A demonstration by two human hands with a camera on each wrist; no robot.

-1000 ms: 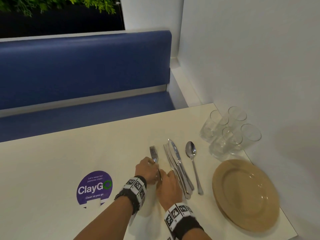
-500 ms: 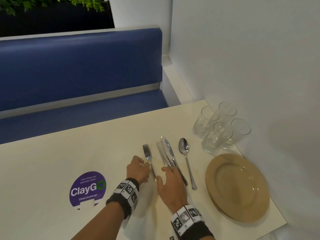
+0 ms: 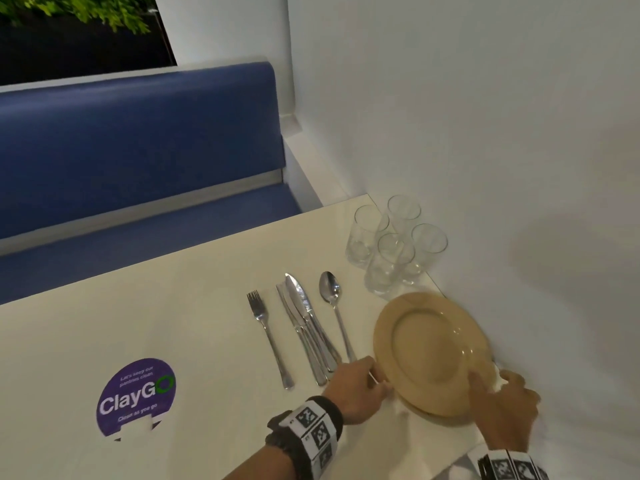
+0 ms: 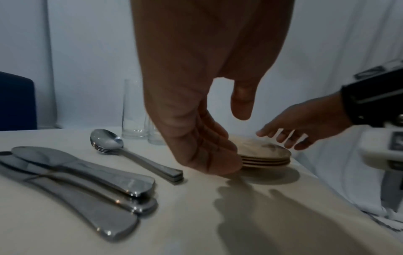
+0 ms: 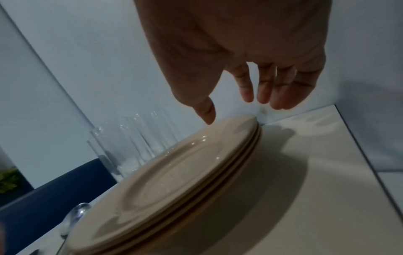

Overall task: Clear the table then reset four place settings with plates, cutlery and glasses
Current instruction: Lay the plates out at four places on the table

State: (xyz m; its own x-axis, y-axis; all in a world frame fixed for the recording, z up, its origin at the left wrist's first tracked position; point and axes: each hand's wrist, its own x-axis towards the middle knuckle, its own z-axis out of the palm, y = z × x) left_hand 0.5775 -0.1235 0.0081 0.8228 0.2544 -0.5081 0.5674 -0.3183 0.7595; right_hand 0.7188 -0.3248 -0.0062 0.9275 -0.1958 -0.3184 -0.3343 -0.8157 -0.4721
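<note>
- Head view: both hands have left the cutlery and come across to the stack of plates [image 3: 429, 348] at the table's [image 3: 173, 327] right edge, near the wall.
- The left hand [image 3: 356, 386] touches the stack's near-left rim, fingers relaxed, not yet gripping.
- The right hand [image 3: 509, 400] hovers spread over the far rim.
- The fork [image 3: 268, 337], knives [image 3: 308, 327] and spoon [image 3: 334, 317] lie sorted; plates look next.

Your left hand [image 3: 358, 386] covers the spoon [image 3: 330, 293] handle's end at 6 o'clock; the plate stack [image 5: 174, 172] is cut off at the right wrist view's bottom edge.
</note>
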